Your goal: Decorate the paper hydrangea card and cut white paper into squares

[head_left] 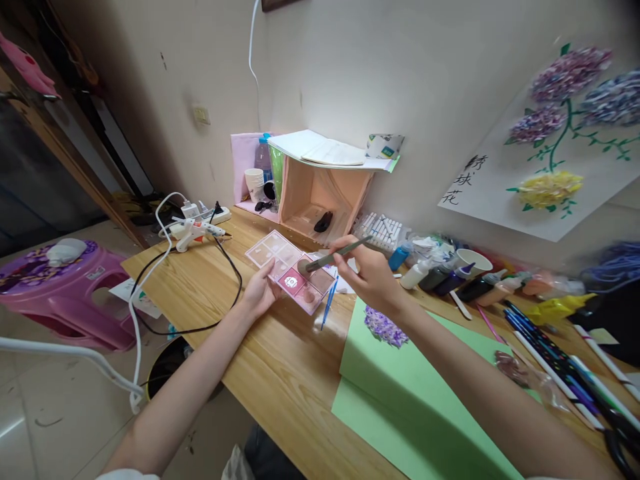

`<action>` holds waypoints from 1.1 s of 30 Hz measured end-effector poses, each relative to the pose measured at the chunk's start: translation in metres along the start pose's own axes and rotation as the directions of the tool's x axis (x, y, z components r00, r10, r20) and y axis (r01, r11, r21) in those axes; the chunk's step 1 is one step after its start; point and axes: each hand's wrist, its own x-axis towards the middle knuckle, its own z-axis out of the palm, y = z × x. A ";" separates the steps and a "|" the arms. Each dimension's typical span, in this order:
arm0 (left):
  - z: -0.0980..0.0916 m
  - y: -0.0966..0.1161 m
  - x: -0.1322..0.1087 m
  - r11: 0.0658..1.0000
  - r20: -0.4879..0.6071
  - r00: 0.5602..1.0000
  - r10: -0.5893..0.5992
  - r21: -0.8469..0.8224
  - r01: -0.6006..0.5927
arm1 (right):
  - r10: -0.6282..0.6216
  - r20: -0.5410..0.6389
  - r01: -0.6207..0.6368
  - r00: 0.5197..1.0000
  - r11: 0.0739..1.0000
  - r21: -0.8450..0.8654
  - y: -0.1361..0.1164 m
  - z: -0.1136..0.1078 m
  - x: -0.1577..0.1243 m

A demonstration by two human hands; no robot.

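My left hand grips the near left edge of an open makeup palette, holding it above the wooden table. The palette has pink and brown pans and a lid part tilted to the upper left. In my right hand is a makeup brush with a dark handle, its bristle tip on or just over one of the pans. Below my right forearm, a purple flower cluster lies on green paper. Thin blue sticks rest on the table beside the palette.
A white glue gun with black and white cables sits at the table's left end. Behind stands a cardboard shelf. Paint bottles, markers and pens crowd the right. A pink stool stands on the left.
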 end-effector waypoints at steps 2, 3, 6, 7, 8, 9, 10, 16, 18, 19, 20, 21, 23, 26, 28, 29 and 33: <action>-0.002 -0.001 0.002 1.000 -0.026 1.000 -0.015 -0.002 0.015 | 0.002 0.001 -0.002 1.000 1.000 -0.020 -0.001 -0.001 0.001; -0.002 -0.002 0.003 1.000 -0.038 0.999 -0.020 -0.007 0.020 | 0.010 -0.011 -0.010 1.000 1.000 -0.021 -0.001 0.000 0.001; -0.003 -0.004 0.005 1.000 -0.062 0.998 -0.023 -0.023 0.021 | 0.018 0.064 -0.018 0.998 1.000 -0.008 0.001 0.003 0.001; -0.003 -0.005 0.006 0.999 -0.057 0.998 -0.025 -0.028 0.024 | 0.023 0.081 -0.023 0.996 1.000 -0.005 0.001 0.004 0.001; -0.004 -0.005 0.006 0.999 -0.052 0.998 -0.027 -0.032 0.026 | 0.033 0.078 -0.033 0.996 0.999 -0.005 0.002 0.005 0.001; -0.004 -0.005 0.007 0.999 -0.050 0.998 -0.029 -0.037 0.027 | 0.044 0.066 -0.044 0.997 0.999 -0.007 0.003 0.006 0.001; -0.005 -0.005 0.007 0.999 -0.051 0.998 -0.031 -0.042 0.029 | 0.050 0.067 -0.049 0.996 0.999 -0.009 0.004 0.007 0.001; -0.006 -0.003 0.008 0.996 -0.046 0.998 -0.045 -0.082 0.041 | 0.092 0.036 -0.091 0.995 0.996 -0.006 0.009 0.008 0.000; -0.006 -0.002 0.008 0.994 -0.044 0.998 -0.049 -0.096 0.044 | 0.101 0.034 -0.101 0.994 0.995 -0.009 0.011 0.007 -0.001; -0.005 -0.002 0.008 0.994 -0.043 0.998 -0.051 -0.100 0.046 | 0.109 0.028 -0.109 0.994 0.994 -0.005 0.011 0.007 -0.001; -0.005 -0.002 0.008 0.994 -0.042 0.998 -0.053 -0.102 0.049 | 0.117 0.020 -0.117 0.993 0.993 0.002 0.012 0.007 -0.002; -0.004 -0.002 0.008 0.993 -0.042 0.998 -0.057 -0.104 0.052 | 0.122 0.021 -0.122 0.992 0.993 0.007 0.012 0.007 -0.002; -0.004 -0.002 0.008 0.992 -0.044 0.997 -0.061 -0.111 0.056 | 0.112 0.051 -0.112 0.992 0.994 0.006 0.013 0.007 -0.002; -0.004 -0.003 0.008 0.992 -0.052 0.997 -0.056 -0.112 0.050 | 0.103 0.029 -0.104 0.994 0.995 0.014 0.014 0.008 -0.002; -0.005 -0.003 0.008 0.993 -0.047 0.997 -0.062 -0.102 0.057 | 0.111 0.028 -0.111 0.993 0.994 0.017 0.015 0.008 -0.002; -0.006 -0.003 0.008 0.993 -0.044 0.997 -0.065 -0.098 0.061 | 0.113 0.041 -0.114 0.993 0.993 0.013 0.015 0.008 -0.002; -0.007 -0.003 0.009 0.993 -0.023 0.997 -0.067 -0.096 0.065 | 0.144 0.038 -0.145 0.989 0.989 0.010 0.015 0.008 -0.004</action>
